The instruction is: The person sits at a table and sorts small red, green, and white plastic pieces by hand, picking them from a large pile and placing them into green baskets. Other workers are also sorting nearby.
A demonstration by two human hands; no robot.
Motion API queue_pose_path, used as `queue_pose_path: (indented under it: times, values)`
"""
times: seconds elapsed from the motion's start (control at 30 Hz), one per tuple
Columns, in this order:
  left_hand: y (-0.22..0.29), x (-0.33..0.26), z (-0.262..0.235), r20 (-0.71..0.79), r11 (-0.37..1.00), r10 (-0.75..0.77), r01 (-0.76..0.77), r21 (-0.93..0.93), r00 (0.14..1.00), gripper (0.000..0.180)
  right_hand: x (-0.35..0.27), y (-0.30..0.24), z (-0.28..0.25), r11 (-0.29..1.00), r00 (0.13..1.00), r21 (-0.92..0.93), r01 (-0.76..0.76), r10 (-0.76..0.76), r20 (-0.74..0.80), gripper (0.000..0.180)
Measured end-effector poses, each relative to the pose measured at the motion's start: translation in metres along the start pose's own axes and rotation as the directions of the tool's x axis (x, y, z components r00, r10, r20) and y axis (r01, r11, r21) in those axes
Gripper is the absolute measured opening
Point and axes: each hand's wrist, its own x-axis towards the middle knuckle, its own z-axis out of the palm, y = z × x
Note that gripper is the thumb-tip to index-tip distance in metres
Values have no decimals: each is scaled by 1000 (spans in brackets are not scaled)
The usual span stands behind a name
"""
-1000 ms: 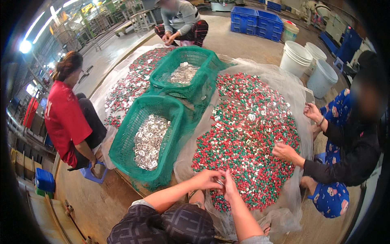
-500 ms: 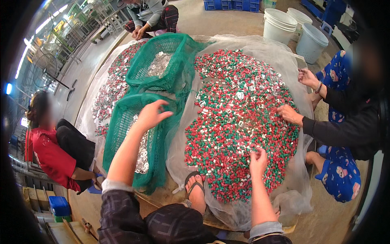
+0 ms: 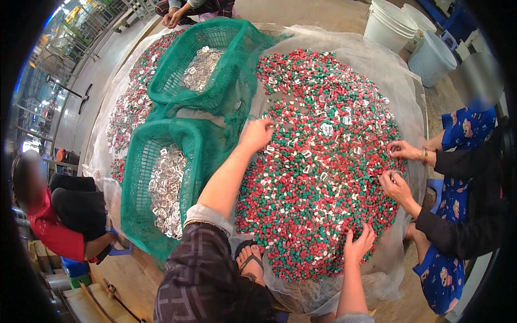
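Note:
A wide pile of small red, green and white pebble-like pieces lies before me, with flat silver buckles scattered through it. At the pile's upper left edge is my left hand, its fingers drawn together; a pale piece shows by the fingertips, but I cannot make out what they grip. My right hand rests at the pile's lower right, fingers apart and curved over the pieces. Left of the pile, a green mesh basket holds many silver buckles. Behind it, a second green basket holds more.
Green netting drapes over the baskets, and a white mesh sheet lies under the pile. At right, a co-worker's hands work in the same pile. Another person in red sits at left. White buckets stand at the back right.
My left hand has moved right and down from above the near basket to the pile, and its fingers have closed. My right hand has shifted lower and slightly right, its fingers now spread.

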Motion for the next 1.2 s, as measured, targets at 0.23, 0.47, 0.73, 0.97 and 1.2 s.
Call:
queue_pose_path:
  times: [0.23, 0.47, 0.73, 0.97, 1.2]
  values:
    - [-78, 59, -40, -545, 949, -210, 303, 87, 812, 44, -1, -9, 9, 1000, 999, 8, 7, -6, -32, 47]
    - [-64, 66, -49, -305, 897, -432, 440, -46, 849, 36, 8, -24, 11, 995, 996, 71, 64, -60, -63, 44]
    - [-2, 26, -19, -324, 969, 216, -243, -45, 921, 15, 10, -29, 6, 993, 997, 107, 45, -38, -63, 40]
    - [-45, 29, 42, -138, 918, 42, 16, 397, 990, 47, 11, -45, 6, 986, 995, 138, 89, -82, -54, 40]
    - [68, -86, 51, 119, 842, 61, -116, 528, 991, 57, 10, -45, 6, 981, 991, 169, 94, -76, -106, 39]
